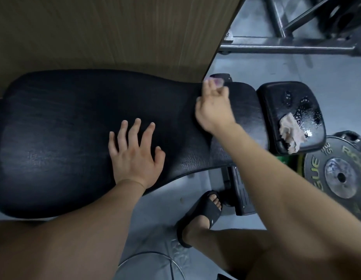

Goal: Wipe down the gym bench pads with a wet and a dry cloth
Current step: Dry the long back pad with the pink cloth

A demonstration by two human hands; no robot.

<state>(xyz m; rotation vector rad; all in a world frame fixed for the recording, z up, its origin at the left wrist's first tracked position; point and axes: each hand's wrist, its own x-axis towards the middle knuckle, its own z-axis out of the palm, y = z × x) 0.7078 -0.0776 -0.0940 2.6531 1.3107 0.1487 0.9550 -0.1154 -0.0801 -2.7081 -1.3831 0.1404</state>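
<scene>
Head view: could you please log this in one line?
left hand flat on back pad; right hand blurred, narrow end; cloth on wet seat pad

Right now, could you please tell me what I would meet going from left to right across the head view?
Left hand → right hand → cloth on the small pad → weight plate.

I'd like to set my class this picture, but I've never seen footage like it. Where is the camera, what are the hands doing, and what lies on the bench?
The camera sits on the person's head, looking down at their own arms. The left hand rests flat, fingers spread, on the long black bench pad. The right hand is blurred at the pad's narrow end; something small and purplish shows at its fingertips, too unclear to name. A crumpled cloth lies on the smaller seat pad, which carries wet drops.
</scene>
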